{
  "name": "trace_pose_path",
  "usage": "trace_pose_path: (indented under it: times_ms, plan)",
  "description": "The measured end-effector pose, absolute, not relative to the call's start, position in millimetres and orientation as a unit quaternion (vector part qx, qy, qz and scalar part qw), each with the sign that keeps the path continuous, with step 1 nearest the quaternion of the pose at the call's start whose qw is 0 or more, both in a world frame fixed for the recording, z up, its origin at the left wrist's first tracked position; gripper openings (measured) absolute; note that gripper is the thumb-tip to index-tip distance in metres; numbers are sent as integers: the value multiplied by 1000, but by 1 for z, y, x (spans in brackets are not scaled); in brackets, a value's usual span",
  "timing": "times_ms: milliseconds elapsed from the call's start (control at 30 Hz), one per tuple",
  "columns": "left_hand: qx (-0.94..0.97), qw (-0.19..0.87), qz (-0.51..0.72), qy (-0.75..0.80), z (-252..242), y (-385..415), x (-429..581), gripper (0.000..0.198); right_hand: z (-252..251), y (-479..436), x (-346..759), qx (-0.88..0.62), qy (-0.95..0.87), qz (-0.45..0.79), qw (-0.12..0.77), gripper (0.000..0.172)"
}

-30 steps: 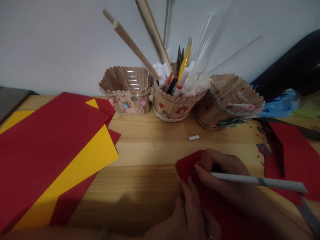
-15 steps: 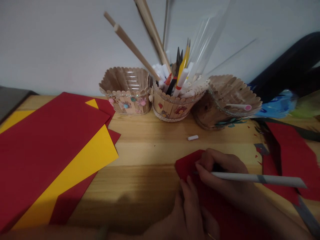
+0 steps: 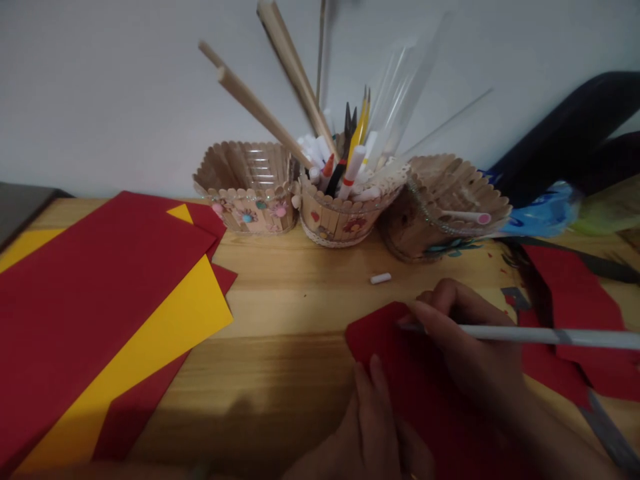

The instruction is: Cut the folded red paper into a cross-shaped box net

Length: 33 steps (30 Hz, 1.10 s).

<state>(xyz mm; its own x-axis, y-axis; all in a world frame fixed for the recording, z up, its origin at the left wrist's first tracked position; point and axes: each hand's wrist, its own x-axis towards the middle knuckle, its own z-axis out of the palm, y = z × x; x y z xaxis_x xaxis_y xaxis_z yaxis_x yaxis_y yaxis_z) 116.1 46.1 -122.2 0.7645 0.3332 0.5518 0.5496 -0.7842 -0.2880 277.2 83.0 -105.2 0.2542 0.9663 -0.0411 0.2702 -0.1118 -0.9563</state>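
A white marker (image 3: 530, 335) lies slantwise in the fingers of my right hand (image 3: 470, 333), which is closed around its front part. Its tip end is over a piece of red paper (image 3: 373, 330) with cut-off upper corners. My left hand (image 3: 367, 420) holds this paper against the table, with its fingertips pressed on the left edge. The lower part of the paper is dark and partly hidden by both hands. A small white marker cap (image 3: 381, 278) rests on the table just beyond the paper.
At left lie large red sheets (image 3: 100, 280) and yellow sheets (image 3: 180, 313). Along the wall stand three stick-built baskets, the middle basket (image 3: 340, 217) full of markers, pliers and wooden sticks. Red paper scraps (image 3: 580, 287) and a grey metal strip (image 3: 607, 430) lie at right.
My right hand and the marker have shifted a little to the right over the red paper, and the marker lies flatter. My left hand stays on the paper. The view has moved slightly.
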Motion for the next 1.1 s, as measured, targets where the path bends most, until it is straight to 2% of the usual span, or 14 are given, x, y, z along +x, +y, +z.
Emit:
trace_pose_path:
  times_ms: [167, 333, 633, 833, 1100]
  plan:
    - [-928, 213, -228, -204, -113, 55, 112, 20, -97, 81, 276, -672, -420, 370, 485, 33]
    - [-944, 191, -204, -179, -118, 54, 113, 12, -99, 77, 283, -668, -460, 374, 451, 28]
    - [-937, 184, -226, -194, -116, 55, 115, 19, -111, 73, 294, -642, -536, 375, 399, 33]
    - [-933, 147, -240, -223, -119, 53, 118, 14, -110, 82, 299, -625, -543, 416, 376, 32]
    - [-929, 124, -261, -230, -119, 56, 121, 17, -108, 83, 294, -633, -589, 354, 357, 29]
